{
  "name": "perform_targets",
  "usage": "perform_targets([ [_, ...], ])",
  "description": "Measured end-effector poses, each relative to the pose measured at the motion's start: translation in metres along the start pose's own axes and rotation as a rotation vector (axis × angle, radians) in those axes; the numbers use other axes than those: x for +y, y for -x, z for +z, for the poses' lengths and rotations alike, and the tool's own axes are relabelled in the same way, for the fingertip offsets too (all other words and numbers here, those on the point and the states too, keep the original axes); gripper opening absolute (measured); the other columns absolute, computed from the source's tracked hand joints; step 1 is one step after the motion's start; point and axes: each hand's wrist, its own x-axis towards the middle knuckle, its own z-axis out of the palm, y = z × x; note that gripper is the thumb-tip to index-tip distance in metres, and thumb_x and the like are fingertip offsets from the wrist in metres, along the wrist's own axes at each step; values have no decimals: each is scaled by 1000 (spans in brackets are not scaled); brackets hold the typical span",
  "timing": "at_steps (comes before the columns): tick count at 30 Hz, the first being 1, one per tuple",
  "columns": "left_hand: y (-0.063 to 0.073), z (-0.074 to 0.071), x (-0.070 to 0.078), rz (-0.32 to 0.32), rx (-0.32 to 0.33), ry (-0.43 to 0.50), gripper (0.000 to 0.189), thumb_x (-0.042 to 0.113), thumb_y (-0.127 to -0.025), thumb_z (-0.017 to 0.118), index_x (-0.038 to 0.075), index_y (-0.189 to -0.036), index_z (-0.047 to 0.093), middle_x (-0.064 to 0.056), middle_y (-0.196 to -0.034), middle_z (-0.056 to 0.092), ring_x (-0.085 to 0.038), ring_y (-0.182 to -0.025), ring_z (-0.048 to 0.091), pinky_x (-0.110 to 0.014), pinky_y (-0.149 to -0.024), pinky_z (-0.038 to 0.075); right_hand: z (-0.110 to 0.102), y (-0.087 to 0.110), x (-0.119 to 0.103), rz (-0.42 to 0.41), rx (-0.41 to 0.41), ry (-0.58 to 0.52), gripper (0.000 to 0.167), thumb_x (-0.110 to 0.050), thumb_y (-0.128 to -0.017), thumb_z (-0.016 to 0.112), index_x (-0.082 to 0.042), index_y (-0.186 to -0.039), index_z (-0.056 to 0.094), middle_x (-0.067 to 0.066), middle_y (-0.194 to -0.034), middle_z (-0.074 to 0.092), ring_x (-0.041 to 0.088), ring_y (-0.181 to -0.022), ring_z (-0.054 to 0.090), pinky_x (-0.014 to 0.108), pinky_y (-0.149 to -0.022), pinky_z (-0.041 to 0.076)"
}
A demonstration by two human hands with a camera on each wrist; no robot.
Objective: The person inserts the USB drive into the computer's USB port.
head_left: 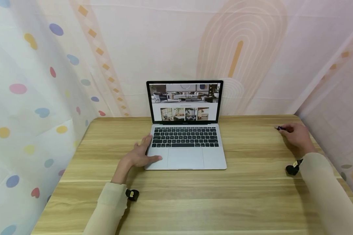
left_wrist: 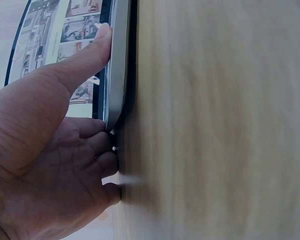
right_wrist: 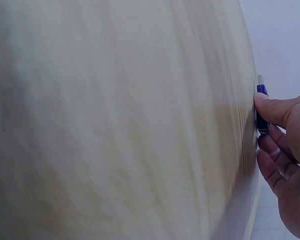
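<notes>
- Nearest the camera, 2 cream sleeves stretch over the tabletop.
- The left hand holds the left edge of the open laptop, thumb on top, fingers against the side; light, even pressure should stop it sliding.
- Well to the laptop's right, the right hand's fingers pinch what looks like a USB stick; whether it's lifted, I cannot tell.
- Best keep that pinch on the body, metal tip uncovered.
</notes>
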Motion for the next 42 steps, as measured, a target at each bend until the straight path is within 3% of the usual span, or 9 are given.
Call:
perform_targets([
  [8,1,-1,-1,7,-4,1,113,54,-94,69,7,-165,-5,-14,-174,-10,-53,-155,-6,-69,-126,1,1,4,-5,7,-15,-17,39,-23,-106,57,12,-120,63,38,-113,61,51,-103,58,63,-86,48],
  [16,0,-1,-1,17,-2,6,113,52,-94,69,5,-164,-5,-16,-174,-8,-47,-158,-4,-66,-127,-2,3,5,-8,1,7,-22,36,-21,-104,60,11,-118,65,36,-110,64,48,-99,60,58,-83,49],
  [33,0,-2,-3,-1,-7,9,114,57,-93,68,9,-165,-6,-15,-174,-10,-57,-154,-8,-71,-125,2,5,6,-14,-7,3,-28,36,-24,-105,60,9,-120,65,34,-112,65,46,-101,61,54,-82,51],
  [42,-1,-1,-4,11,-6,2,114,56,-93,68,8,-165,-6,-15,-173,-10,-56,-154,-7,-70,-125,1,5,9,-18,-43,19,-17,33,-21,-102,64,9,-115,68,32,-105,68,43,-94,63,37,-73,47],
])
